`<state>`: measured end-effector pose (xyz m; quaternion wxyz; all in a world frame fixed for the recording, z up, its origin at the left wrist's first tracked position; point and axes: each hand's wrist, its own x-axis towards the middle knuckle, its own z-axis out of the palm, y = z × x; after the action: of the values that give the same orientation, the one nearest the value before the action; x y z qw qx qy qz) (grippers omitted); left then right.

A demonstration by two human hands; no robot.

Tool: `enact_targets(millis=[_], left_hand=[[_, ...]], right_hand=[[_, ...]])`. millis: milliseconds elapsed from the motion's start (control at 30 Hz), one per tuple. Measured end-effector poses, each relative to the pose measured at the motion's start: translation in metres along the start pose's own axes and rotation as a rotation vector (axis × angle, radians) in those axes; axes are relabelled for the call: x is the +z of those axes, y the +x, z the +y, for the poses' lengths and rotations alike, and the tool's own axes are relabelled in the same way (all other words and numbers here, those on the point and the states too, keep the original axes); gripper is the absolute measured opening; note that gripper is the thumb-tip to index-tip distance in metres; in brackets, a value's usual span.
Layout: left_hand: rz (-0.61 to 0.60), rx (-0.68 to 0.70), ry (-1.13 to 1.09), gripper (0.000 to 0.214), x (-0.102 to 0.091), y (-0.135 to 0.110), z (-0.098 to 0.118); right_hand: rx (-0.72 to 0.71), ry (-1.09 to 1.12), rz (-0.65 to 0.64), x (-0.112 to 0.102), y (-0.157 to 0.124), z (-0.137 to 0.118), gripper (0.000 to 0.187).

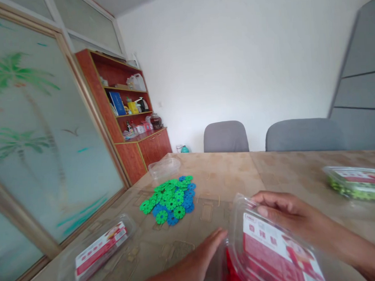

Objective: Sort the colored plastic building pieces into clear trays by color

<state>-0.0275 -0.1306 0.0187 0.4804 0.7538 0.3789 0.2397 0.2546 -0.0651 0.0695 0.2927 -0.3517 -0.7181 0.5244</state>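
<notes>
A clear plastic container (230, 273) with red pieces inside is at the table's near edge, cut off by the frame bottom. Its clear lid (277, 253) carries a red and white label and sits tilted over it. My right hand (284, 213) grips the lid's far right edge, thumb on top. Along the container's left side lies my left hand (197, 258), holding it; some of its fingers are hidden. Beyond my hands is a loose pile of green and blue notched plastic discs (172, 198).
A clear labelled lid or box (97, 252) lies at left. Behind the discs stands a clear tub (164, 169). At right is a closed box of green pieces (361, 183). Two grey chairs (225, 137) line the table's (236, 167) far side; a wooden cabinet (154, 146) stands back left.
</notes>
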Motion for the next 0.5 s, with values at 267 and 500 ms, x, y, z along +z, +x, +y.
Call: enact_targets(millis=[267, 500], left_hand=[[0.184, -0.037, -0.263, 0.048, -0.014, -0.002, 0.029], [0.344, -0.147, -0.444, 0.045, -0.031, -0.003, 0.026]], right_hand=[[0.05, -0.083, 0.012, 0.041, 0.013, 0.009, 0.049], [0.083, -0.174, 0.166, 0.039, 0.011, 0.003, 0.065]])
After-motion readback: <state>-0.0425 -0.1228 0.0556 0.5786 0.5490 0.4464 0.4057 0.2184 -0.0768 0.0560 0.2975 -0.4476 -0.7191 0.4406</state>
